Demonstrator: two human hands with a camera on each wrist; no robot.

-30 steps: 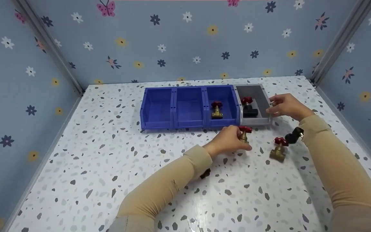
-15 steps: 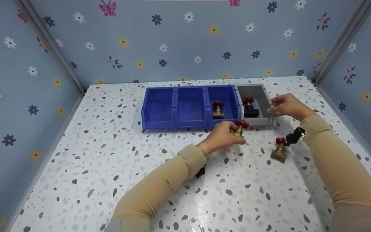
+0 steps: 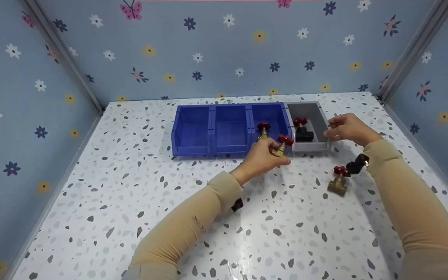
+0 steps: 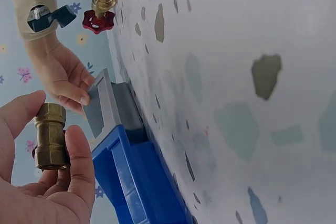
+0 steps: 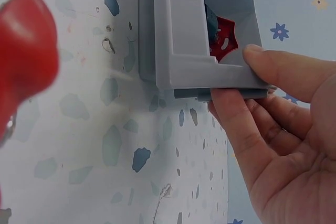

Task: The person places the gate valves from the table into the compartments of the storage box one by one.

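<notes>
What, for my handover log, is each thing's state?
Held brass valve: raised
Left hand: pinching that valve
Gray bin: upright, black-bodied valve inside
Right hand: gripping that bin
Leftmost blue bin: upright, nothing seen inside
Second blue bin: likewise
Third blue bin: upright, another brass valve inside
Loose brass valve: resting on table

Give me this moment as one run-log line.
left hand: holds brass valve near blue bins | right hand: grips gray bin | gray bin: black valve inside

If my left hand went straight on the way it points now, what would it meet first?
Likely the gray bin, near its front corner beside the blue bin. Depth is unclear, though: your left hand, holding a brass valve, may be high enough to pass over.
</notes>
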